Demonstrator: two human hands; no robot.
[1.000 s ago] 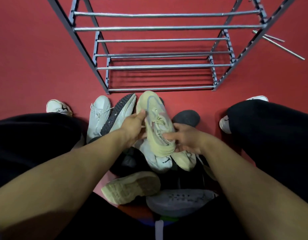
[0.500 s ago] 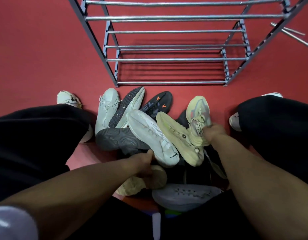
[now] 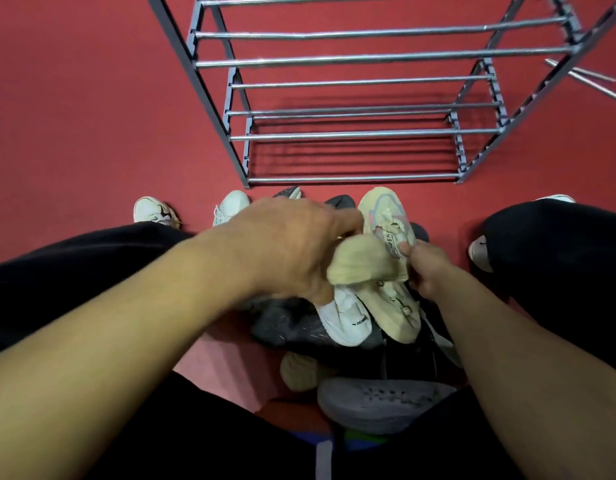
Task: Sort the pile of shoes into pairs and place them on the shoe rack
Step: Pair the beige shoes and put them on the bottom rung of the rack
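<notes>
The right hand (image 3: 426,268) pinches the heel of 1 cream knit sneaker (image 3: 386,216); the left hand (image 3: 282,247) grips a second cream shoe (image 3: 360,263) against it, above the pile (image 3: 351,327) just before the bare shoe rack (image 3: 351,136). The soft uppers could fold and slip from such light holds. The rack's smooth, thin metal rods, with gaps between, may let a toe drop through.

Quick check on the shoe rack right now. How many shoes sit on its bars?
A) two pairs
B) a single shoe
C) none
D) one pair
C: every bar of the shoe rack is bare; the shoes are on the red floor in front of it, and the right hand grips a pale yellow sneaker over the pile.
</notes>
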